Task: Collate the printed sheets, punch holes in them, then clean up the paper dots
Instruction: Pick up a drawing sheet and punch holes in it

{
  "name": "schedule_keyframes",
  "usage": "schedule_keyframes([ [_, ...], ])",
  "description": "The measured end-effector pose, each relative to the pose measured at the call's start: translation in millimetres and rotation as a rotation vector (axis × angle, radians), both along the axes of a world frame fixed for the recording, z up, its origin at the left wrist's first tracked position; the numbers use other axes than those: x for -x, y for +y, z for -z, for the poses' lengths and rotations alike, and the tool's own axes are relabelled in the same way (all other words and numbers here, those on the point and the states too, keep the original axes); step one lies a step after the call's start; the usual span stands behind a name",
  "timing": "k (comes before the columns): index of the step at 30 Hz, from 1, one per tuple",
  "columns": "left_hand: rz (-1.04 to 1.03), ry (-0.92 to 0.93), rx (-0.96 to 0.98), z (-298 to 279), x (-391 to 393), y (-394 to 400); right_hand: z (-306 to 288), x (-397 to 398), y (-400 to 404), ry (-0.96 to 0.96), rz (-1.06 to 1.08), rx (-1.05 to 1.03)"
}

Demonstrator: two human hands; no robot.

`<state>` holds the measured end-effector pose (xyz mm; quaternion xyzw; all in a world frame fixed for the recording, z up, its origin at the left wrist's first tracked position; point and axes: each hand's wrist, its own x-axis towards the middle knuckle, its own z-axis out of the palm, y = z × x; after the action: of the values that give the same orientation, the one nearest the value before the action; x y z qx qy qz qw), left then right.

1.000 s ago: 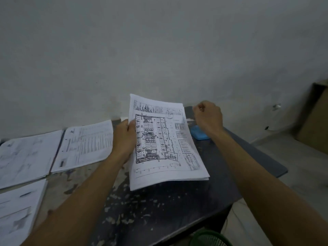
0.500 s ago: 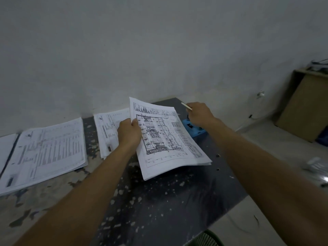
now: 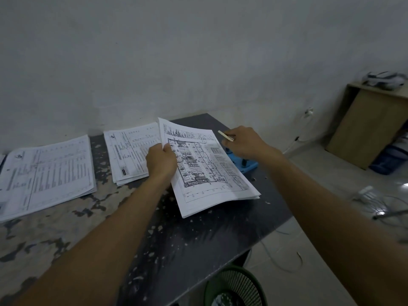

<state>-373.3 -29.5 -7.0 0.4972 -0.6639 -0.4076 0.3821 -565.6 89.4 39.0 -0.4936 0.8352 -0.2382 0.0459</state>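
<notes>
Collated sheets, floor-plan page on top: centre frame, raised above the dark surface, gripped at their left edge by the left hand. Right hand: pinches a thin pale stick over the blue hole punch. Two more printed stacks lie flat at left.

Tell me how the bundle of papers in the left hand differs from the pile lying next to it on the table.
The held bundle is lifted and tilted, gripped at its edge by the left hand; the middle pile lies flat on the table. The held bundle's top sheet shows a dense floor-plan drawing; the middle pile's top sheet shows tables of text with a small logo. Both are white printed sheets in loose stacks.
</notes>
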Motion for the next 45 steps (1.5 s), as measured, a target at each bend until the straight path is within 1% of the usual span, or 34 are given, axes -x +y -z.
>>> schedule_keyframes([
  [5, -0.003, -0.018, -0.011, 4.8, -0.7, 18.1, -1.1, -9.3, 14.1, -0.031, -0.019, -0.001],
  [8, -0.018, -0.049, -0.010, 6.5, -2.6, 24.0, -2.6, -11.2, 17.4, 0.025, -0.017, -0.024],
  [11, -0.012, -0.076, 0.028, 8.6, -5.8, 27.5, -5.7, -12.6, 14.2, 0.059, 0.076, 0.038],
  [13, -0.008, -0.077, 0.033, 11.1, -7.3, 29.7, -5.7, -10.0, 6.7, -0.028, 0.110, 0.046],
  [16, -0.019, -0.086, 0.020, 16.0, -7.2, 33.9, 0.1, -10.0, -2.1, -0.225, -0.021, -0.039],
  [18, -0.025, -0.082, 0.005, 20.3, -6.9, 35.6, 3.0, -11.1, -3.1, -0.215, -0.065, -0.065],
  [22, -0.048, -0.053, -0.019, 27.6, -11.0, 34.7, 5.0, -10.2, -4.2, -0.274, -0.060, -0.023],
  [29, -0.055, -0.021, -0.048, 24.3, -17.7, 35.2, 6.3, -14.3, -3.9, -0.302, -0.035, 0.011],
  [32, -0.063, -0.043, -0.031, 18.3, -16.1, 35.2, 7.0, -14.7, -2.3, -0.307, -0.039, 0.016],
  [35, -0.060, -0.059, -0.029, 15.1, -11.2, 35.2, 6.2, -17.4, -0.9, -0.266, -0.070, -0.001],
  [40, -0.083, -0.072, -0.040, 21.3, -0.1, 38.6, 2.8, -19.6, 1.2, -0.282, -0.074, -0.009],
  [45, -0.079, -0.043, -0.029, 34.6, 6.7, 44.3, 2.3, -19.8, 2.5, -0.376, -0.075, -0.005],
])
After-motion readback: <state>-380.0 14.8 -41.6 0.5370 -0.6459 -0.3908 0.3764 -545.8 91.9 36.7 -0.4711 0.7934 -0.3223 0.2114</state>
